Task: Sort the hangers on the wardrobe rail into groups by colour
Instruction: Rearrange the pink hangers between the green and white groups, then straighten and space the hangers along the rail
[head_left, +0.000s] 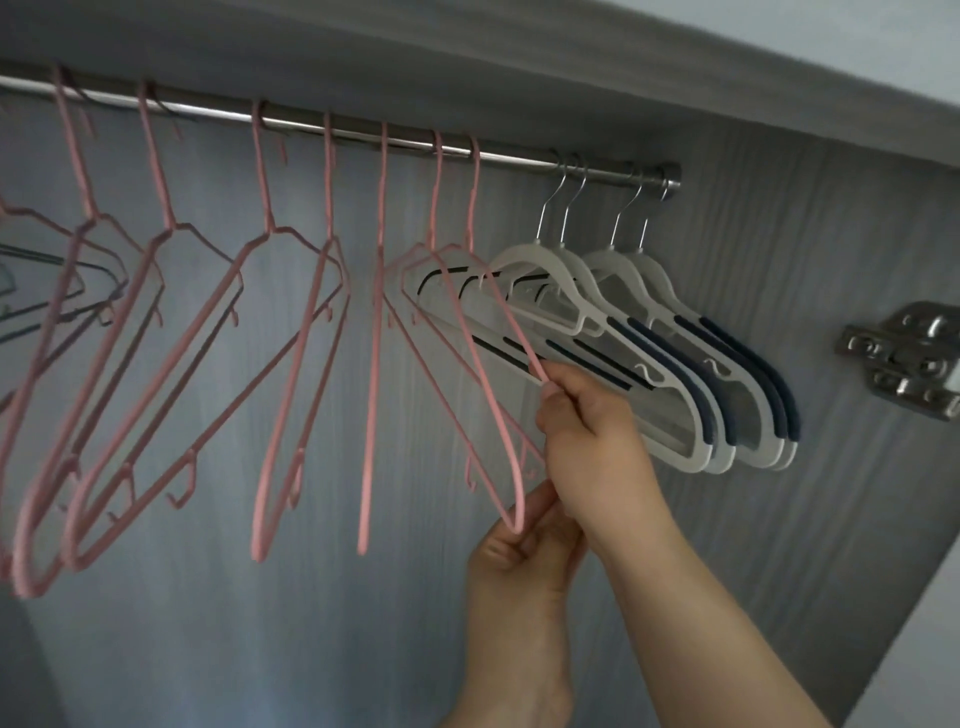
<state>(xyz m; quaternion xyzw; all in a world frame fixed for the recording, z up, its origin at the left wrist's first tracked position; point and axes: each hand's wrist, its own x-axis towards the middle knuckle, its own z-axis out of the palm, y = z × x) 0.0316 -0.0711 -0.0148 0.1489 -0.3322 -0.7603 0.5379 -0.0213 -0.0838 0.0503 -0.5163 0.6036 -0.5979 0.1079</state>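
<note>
Head view — rail: a metal wardrobe rail (363, 136) is seen running under the top panel; all places below are given relative to it.
Pink hangers: a row of thin pink hangers (270, 228) is hung along the left and middle of the rail, loosely spaced and swung at different angles.
White hangers: a tight group of white hangers (613, 291) with dark blue grip strips is hung at the rail's right end, just beside the last pink one.
Held hanger: the rightmost pink hanger (488, 332) is hooked on the rail and is held below it.
Right hand: the right hand (587, 415) is closed in a pinch on that hanger's shoulder.
Left hand: the left hand (519, 551) is closed on its lower corner.
Handling: the hanger is judged light, stiff and easily snagged; a hold near the hook is advised.
Obstacles: neighbouring pink hangers and the white group crowd both sides; a door hinge (904, 358) is fixed to the side wall, right of the rail's end.
</note>
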